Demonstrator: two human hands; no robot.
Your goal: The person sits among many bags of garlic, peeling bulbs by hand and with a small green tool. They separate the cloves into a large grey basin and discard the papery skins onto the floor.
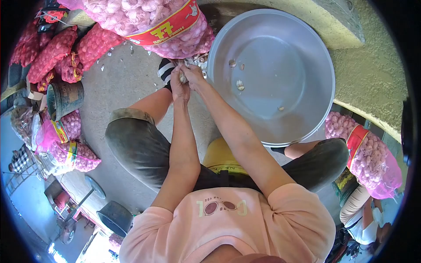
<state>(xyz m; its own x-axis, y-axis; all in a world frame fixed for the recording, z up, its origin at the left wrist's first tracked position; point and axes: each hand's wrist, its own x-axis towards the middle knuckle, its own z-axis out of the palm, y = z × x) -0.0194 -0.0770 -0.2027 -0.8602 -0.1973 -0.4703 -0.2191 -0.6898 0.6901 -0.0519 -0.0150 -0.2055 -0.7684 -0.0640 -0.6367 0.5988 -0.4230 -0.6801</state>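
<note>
Here we are, both hands out in front of me, close together at the near edge of a tall pink mesh sack of garlic (pixel 131 17) with a red band. My left hand (pixel 180 90) is curled snugly around a small pale garlic bulb (pixel 183 78) — that's the one in play, just above the grey concrete floor (pixel 131 81). My right hand (pixel 194 74) comes in over the top of it, fingers bent and bunched against the bulb; whether the tips are actually pinching, I can't tell, they overlap too much.

Right beside my right hand sits a big round grey plastic basin (pixel 280 55), a few whitish garlic pieces (pixel 240 85) scattered across its bottom. Loose papery white peelings (pixel 201 62) lie between basin and sack. Just left of my grip, a foot in a black-and-white striped slipper (pixel 165 70) — and down between my knees, a rounded yellow plastic container (pixel 221 155). Far left, plump red mesh sacks (pixel 55 50) lie heaped near a scuffed dark green bucket (pixel 68 98).
</note>
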